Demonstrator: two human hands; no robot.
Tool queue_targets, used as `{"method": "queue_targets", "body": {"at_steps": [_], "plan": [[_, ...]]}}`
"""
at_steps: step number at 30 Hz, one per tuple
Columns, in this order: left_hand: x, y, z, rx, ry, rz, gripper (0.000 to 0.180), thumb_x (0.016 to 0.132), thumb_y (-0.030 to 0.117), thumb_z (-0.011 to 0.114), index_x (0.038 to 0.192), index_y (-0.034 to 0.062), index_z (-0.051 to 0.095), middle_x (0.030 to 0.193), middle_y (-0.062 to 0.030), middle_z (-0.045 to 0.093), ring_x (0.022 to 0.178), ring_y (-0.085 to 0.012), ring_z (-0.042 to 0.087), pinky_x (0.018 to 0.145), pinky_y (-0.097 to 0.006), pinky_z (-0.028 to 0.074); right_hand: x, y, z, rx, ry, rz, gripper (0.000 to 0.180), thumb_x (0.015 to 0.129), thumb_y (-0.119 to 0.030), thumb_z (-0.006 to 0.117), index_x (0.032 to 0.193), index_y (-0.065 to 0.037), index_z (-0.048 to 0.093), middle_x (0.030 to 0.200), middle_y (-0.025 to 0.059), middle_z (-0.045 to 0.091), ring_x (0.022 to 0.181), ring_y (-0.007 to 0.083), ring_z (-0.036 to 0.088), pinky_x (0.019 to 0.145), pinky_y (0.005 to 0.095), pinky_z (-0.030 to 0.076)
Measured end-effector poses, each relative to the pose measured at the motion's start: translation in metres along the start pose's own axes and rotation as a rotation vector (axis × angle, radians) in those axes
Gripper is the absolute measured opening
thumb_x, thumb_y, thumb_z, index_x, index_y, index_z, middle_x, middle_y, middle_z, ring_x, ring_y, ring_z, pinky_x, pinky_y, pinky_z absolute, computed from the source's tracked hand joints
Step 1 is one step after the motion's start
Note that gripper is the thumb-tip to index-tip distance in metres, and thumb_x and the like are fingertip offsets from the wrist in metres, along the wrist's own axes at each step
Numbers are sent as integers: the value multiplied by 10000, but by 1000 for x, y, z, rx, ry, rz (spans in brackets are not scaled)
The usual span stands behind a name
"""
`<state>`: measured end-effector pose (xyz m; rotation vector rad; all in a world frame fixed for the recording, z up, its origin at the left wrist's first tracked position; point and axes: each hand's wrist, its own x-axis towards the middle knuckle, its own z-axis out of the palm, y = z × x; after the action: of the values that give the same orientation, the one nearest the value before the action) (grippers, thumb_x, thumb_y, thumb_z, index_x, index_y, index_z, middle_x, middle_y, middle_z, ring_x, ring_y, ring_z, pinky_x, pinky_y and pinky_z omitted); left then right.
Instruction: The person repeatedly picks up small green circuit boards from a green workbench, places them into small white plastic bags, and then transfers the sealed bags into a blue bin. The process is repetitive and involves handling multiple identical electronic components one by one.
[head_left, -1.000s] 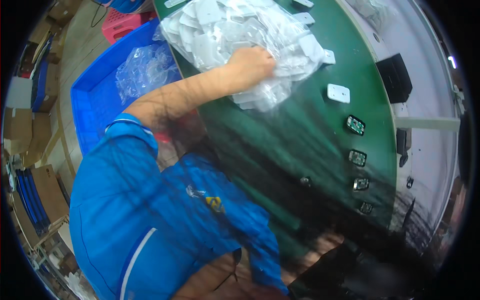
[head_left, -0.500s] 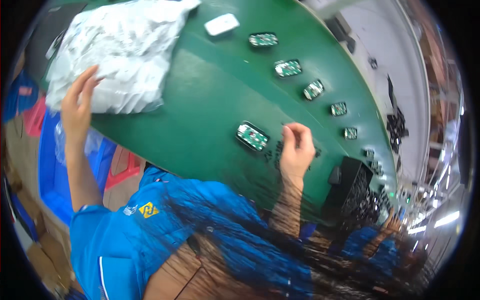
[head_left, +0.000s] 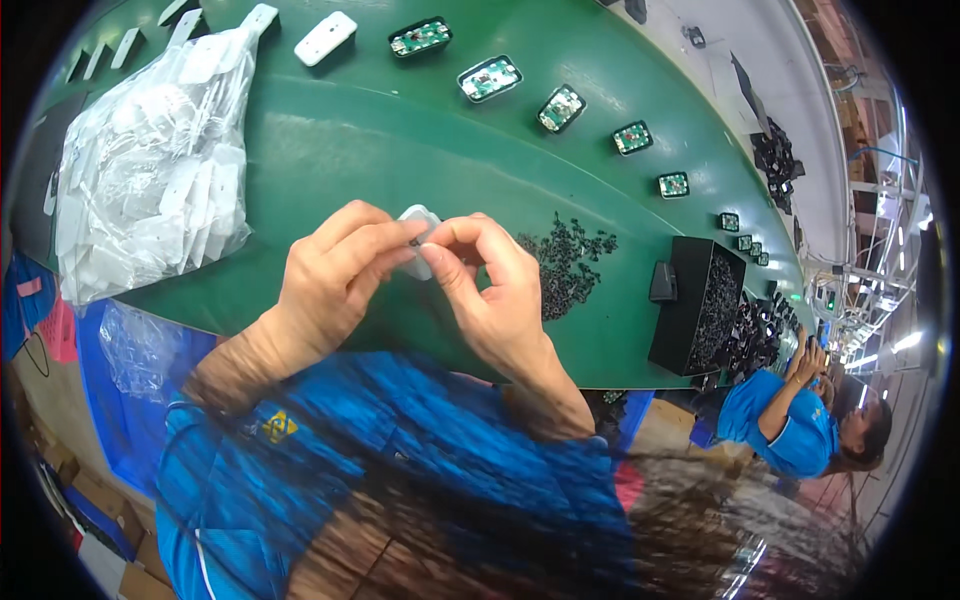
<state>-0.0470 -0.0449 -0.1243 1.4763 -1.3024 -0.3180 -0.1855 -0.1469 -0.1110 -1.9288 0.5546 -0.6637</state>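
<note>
In front of my chest both hands meet over a small pale plastic cover [head_left: 420, 214]. My left hand [head_left: 335, 265] grips the cover's left side, fingers bent around it. My right hand [head_left: 497, 285] has thumb and forefinger pinched together at the cover; a tiny dark piece shows by the fingertips, and its kind is too small to make out. Right of my right hand, a loose pile of small black parts [head_left: 570, 260] lies on the green table [head_left: 330, 150]. My hands hide whatever lies beneath them.
A clear bag of white covers [head_left: 150, 180] lies at the left. Green circuit boards in black housings [head_left: 490, 78] curve along the far side, beside a white cover [head_left: 326, 38]. A black box of small parts [head_left: 690, 310] stands right; a co-worker [head_left: 790, 415] sits beyond. A blue bin [head_left: 115, 400] is lower left.
My left hand has come from the bag to the middle, now with a pale cover. My right hand has moved left from the black parts to meet it. The view has shifted.
</note>
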Motion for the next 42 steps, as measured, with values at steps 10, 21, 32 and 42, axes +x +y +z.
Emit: {"method": "queue_targets", "body": {"at_steps": [10, 21, 32, 42], "plan": [[2, -9, 18, -594, 14, -513, 270, 869, -24, 570, 1137, 2, 557, 882, -79, 595, 633, -105, 586, 518, -231, 475, 2, 21, -2, 175, 67, 173, 48, 857, -18, 625, 899, 3, 614, 793, 22, 566, 693, 72, 544, 597, 208, 434], [-8, -33, 5, -827, 8, -692, 151, 919, 101, 573, 987, -32, 552, 882, -74, 631, 747, -134, 630, 723, -265, 512, 17, 6, 9, -142, 22, 131, 107, 825, -55, 690, 860, 10, 612, 744, 36, 560, 590, 74, 486, 519, 209, 388], [-10, -24, 5, -703, 82, -517, 79, 909, 9, 541, 936, -64, 556, 958, -82, 524, 794, -141, 609, 711, -262, 524, 14, 10, 29, -69, 59, 58, 91, 837, -12, 661, 859, 21, 579, 745, 27, 559, 588, 55, 485, 514, 205, 403], [-13, -22, -3, -745, 26, -583, 95, 921, 30, 541, 973, -48, 529, 967, -91, 526, 805, -143, 620, 733, -261, 530, 21, 22, 28, -379, -8, -330, 95, 819, -16, 665, 871, -5, 587, 735, 79, 574, 588, 184, 526, 493, 285, 413]]}}
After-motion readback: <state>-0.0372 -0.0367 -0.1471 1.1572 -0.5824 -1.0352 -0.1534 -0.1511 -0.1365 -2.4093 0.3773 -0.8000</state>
